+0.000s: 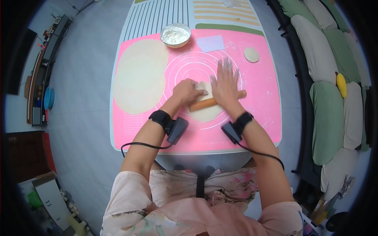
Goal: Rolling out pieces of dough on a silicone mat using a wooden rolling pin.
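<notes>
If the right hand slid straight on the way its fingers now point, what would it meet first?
The right hand lies flat on the rolling pin, fingers pointing away from the person, up the pink mat. Straight ahead is bare mat, then probably the pale scraper card; the flour bowl sits further left.
</notes>
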`<state>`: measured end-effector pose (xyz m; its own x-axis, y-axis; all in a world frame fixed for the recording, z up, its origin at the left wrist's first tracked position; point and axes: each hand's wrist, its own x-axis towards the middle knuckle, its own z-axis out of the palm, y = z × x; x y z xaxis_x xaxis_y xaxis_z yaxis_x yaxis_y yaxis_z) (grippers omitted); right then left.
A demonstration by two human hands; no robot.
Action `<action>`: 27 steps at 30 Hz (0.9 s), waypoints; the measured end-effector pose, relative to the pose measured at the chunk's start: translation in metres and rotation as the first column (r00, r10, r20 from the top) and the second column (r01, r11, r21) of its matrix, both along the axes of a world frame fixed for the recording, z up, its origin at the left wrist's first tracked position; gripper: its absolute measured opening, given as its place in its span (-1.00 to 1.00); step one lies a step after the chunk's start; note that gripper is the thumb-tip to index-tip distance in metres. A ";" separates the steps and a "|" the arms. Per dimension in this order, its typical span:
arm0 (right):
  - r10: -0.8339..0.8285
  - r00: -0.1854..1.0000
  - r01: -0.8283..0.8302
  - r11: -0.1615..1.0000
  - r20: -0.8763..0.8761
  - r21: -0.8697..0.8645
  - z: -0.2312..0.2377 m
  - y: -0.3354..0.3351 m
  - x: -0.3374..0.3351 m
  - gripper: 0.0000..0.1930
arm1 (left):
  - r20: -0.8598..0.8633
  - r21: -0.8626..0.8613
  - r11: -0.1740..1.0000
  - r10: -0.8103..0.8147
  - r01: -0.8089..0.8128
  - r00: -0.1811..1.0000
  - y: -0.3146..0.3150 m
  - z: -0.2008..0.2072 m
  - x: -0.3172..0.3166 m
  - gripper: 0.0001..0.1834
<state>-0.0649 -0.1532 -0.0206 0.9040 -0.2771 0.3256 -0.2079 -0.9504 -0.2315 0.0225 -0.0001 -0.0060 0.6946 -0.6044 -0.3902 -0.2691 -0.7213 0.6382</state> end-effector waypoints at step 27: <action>0.406 0.907 -0.353 0.878 -0.112 0.324 0.027 -0.028 -0.167 -0.60 | 0.630 -0.032 0.841 -0.402 0.540 0.664 0.002 -0.036 -0.047 -0.37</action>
<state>-0.2317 -0.1813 0.0062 0.9925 0.0410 0.1154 0.0939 -0.8599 -0.5017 -0.0244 0.0022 -0.0415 0.3364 -0.9290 0.1543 -0.8982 -0.2672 0.3491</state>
